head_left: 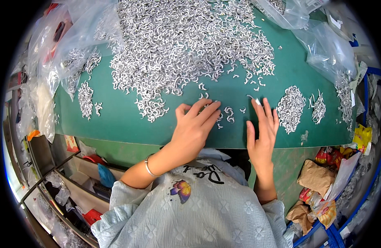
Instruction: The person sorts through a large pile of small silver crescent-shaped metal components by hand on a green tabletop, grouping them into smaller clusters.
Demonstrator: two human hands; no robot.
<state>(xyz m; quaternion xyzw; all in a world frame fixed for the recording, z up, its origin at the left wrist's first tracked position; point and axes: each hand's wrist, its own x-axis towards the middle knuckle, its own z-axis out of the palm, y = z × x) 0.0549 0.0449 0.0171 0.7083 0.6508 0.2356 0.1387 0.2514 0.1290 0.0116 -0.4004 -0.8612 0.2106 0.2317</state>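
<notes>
A green surface (128,120) fills the upper view, its near edge curving across the middle of the frame. Below and beside it lie shelves on the left and crumpled paper bags (316,177) on the right.

One large heap (186,45) of small curved silver clips covers the far middle of the surface; its pieces are too many to count. Three smaller sorted piles are set apart from it: one at the left (85,99), and two at the right, an oval pile (290,108) and, just beside it, a thinner pile (318,107). Further clips trail along the right edge (343,97). At least three clear plastic bags are seen: a cluster at the left (70,33), one at top right (287,12) and one at the right (328,49).

Two hands work at the near edge, well apart from the sorted piles. The left hand (194,126) lies palm down, fingers extended and close together, fingertips touching a few loose clips (228,113) just below the heap; a thin bangle (149,167) circles its wrist. The right hand (262,132) lies flat, fingers stretched forward and slightly fanned, the index fingertip resting on one single clip (256,100). Neither hand pinches or encloses anything. About five loose clips lie between the two hands.
</notes>
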